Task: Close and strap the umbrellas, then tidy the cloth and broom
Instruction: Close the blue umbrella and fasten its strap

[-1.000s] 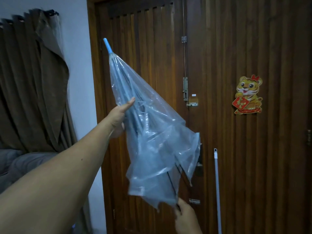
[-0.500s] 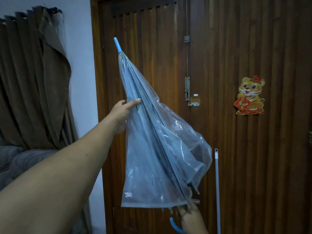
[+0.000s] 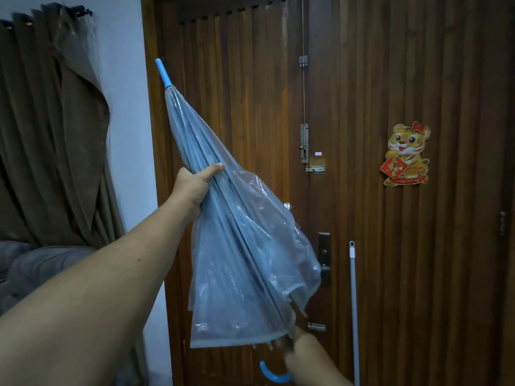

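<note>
Person is gathering a closed clear umbrella (image 3: 245, 240) for strapping.

The left hand (image 3: 195, 188) is reaching out and wrapping its grip round the folded canopy about a third of the way down from the blue tip (image 3: 163, 73), which is pointing up and left. The right hand (image 3: 309, 358) is clamping its grip low on the shaft, just above the blue hooked handle (image 3: 274, 377). The umbrella is hanging tilted in front of the wooden door (image 3: 390, 79), with the broom handle (image 3: 353, 302) leaning near it. The canopy is billowing loose, so the strapping step looks unfinished; next the folds probably need rolling tight and the strap, which I cannot make out, finding.
</note>
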